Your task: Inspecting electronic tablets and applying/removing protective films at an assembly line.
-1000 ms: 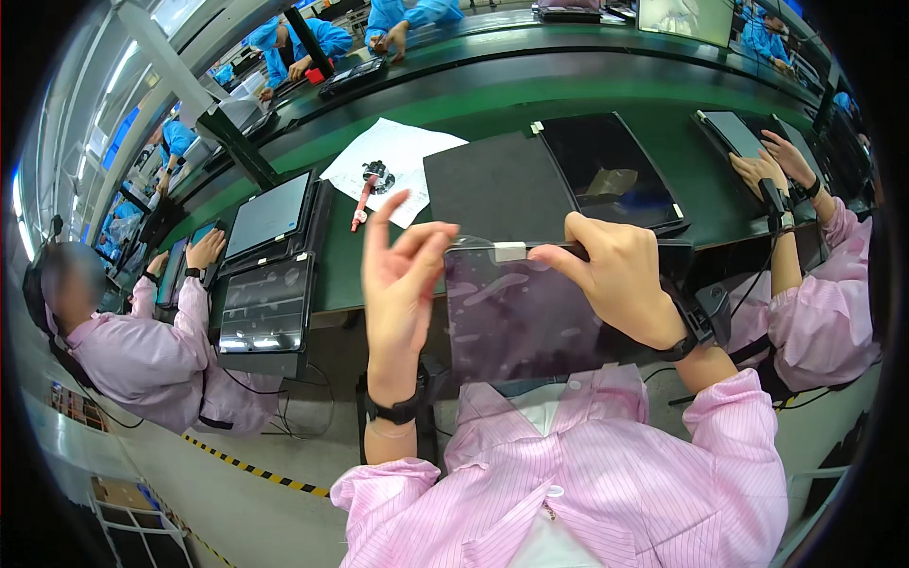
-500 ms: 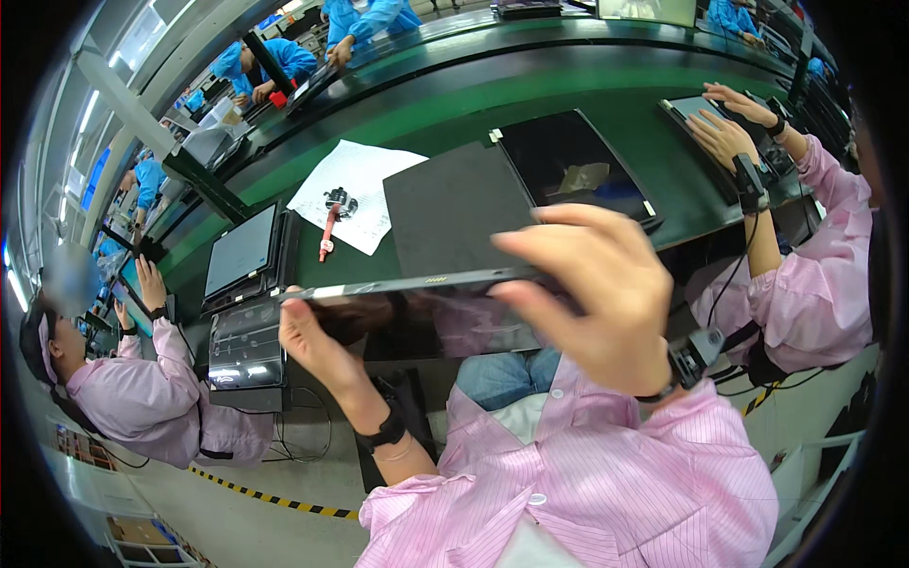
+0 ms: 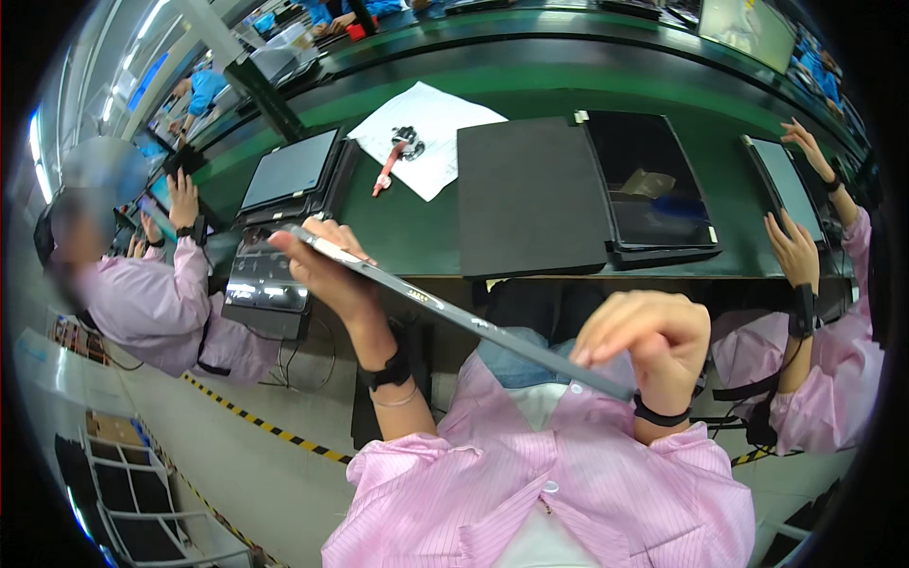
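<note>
Item: one thin, flat, rectangular slab with a grey metal-look edge [image 3: 473,324], seen nearly edge-on. It was held up over the lap, in front of the tabletop's near edge, slanting from upper left down to lower right.

Hands: the left hand [image 3: 331,270] gripped the slab's upper-left end, thumb and fingers on opposite sides. The right hand [image 3: 653,346] was bent beside the lower-right end, fingers partly curled; whether it gripped or merely touched could not be told. Each wrist bore a black band.

Green tabletop [image 3: 407,232], from left to right:
- pale grey flat panel [image 3: 294,170], lying on a dark stack;
- white sheet of paper [image 3: 440,118], a red strap with a dark round fitting [image 3: 383,180] lying partly upon it;
- matt dark-grey rectangular sheet [image 3: 530,199];
- glossy black panel with pale corner tabs [image 3: 630,142], just beside the dark-grey sheet, a small translucent piece [image 3: 649,183] on its face;
- pale-faced panel with dark border [image 3: 786,175], beside a pink-sleeved co-worker's hands.
</note>
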